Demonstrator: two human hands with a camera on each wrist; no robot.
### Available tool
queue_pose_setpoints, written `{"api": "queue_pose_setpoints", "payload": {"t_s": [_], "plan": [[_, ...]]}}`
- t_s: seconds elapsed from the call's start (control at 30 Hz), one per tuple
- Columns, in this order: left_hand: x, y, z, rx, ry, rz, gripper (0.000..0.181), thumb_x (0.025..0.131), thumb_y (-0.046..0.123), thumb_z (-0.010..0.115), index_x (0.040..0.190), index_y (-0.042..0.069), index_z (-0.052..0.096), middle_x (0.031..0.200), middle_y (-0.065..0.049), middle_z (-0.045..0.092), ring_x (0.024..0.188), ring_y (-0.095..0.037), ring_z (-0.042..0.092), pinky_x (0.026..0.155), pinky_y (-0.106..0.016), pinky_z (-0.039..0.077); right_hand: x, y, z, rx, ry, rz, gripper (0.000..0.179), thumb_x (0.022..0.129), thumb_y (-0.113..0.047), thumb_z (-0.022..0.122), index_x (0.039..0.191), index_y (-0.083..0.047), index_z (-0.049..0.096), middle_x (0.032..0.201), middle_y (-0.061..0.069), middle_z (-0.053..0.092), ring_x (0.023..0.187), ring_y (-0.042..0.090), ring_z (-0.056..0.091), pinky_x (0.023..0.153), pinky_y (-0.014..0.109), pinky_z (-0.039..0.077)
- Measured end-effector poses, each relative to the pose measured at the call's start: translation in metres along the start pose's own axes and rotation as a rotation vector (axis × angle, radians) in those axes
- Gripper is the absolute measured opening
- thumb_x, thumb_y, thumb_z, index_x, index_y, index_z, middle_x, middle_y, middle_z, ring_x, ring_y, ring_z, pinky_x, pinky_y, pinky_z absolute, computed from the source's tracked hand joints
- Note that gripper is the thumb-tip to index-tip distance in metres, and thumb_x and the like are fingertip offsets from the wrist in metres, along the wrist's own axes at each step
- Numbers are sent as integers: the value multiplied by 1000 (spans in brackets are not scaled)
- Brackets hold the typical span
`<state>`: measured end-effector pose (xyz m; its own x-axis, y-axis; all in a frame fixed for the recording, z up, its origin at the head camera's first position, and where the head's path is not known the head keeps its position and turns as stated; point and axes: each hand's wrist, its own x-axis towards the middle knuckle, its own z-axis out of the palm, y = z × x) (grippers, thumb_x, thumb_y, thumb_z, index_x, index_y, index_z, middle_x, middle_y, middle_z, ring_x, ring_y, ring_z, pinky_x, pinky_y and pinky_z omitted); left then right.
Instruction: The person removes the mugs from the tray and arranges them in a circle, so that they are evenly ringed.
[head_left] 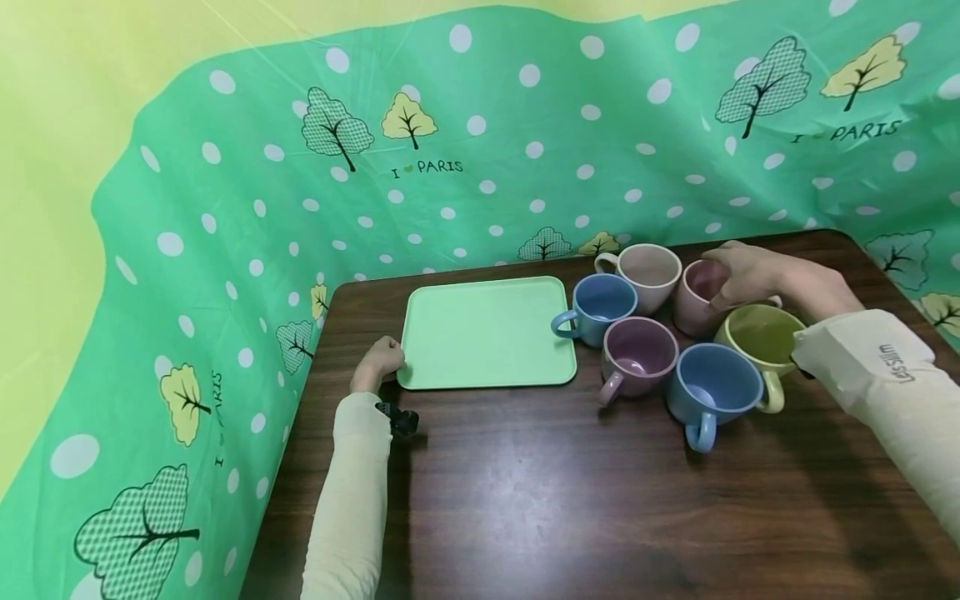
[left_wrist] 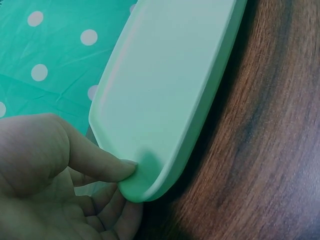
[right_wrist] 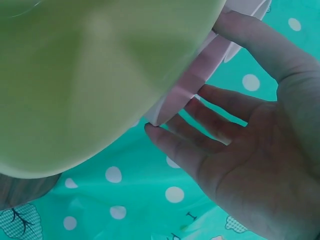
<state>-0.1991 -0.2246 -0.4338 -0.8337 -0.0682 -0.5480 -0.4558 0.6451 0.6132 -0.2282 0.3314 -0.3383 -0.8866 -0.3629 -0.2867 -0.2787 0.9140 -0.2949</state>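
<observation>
My left hand (head_left: 378,360) pinches the near left corner of a light green rectangular tray (head_left: 487,333); in the left wrist view its thumb (left_wrist: 122,170) lies over the rim and the other fingers curl beneath. At the back right, my right hand (head_left: 757,271) holds a pink mug (head_left: 693,308) by its rim from above. The right wrist view shows the fingers (right_wrist: 215,117) spread along the pink mug's far side (right_wrist: 187,90), with the yellow-green mug (right_wrist: 100,90) covering much of it. That yellow-green mug (head_left: 765,333) stands just in front of the right hand.
Close around the pink mug stand a whitish mug (head_left: 648,275), a small blue mug (head_left: 603,307), a purple mug (head_left: 639,358) and a larger blue mug (head_left: 712,387). The small blue mug's handle overlaps the tray's right edge. A dark wooden table (head_left: 510,492) meets a patterned green cloth (head_left: 450,183) behind.
</observation>
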Motion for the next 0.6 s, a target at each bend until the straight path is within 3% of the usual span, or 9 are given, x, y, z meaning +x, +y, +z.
{"api": "queue_pose_setpoints", "payload": {"t_s": [0.2,0.4,0.6], "plan": [[1,0,0,0,0,0,7,95,8,32,101,7,36,102,-12,38,83,-25,38,74,-37,35,0,1,3,44,-6,-10,88,69,-21,82,135,14,37,131,36,37,116,46,38,91,58,38],[1,1,0,7,11,13,12,91,5,35,103,6,38,102,-12,38,80,-24,38,71,-35,36,0,3,4,44,-19,-8,84,75,-18,75,137,18,29,135,42,28,124,54,28,99,65,30],[1,5,-2,56,27,0,12,90,5,36,103,6,36,97,-11,37,73,-22,34,69,-34,34,-7,-12,-9,64,80,-16,70,89,-15,59,139,19,24,137,44,26,128,57,23,103,65,23]]}}
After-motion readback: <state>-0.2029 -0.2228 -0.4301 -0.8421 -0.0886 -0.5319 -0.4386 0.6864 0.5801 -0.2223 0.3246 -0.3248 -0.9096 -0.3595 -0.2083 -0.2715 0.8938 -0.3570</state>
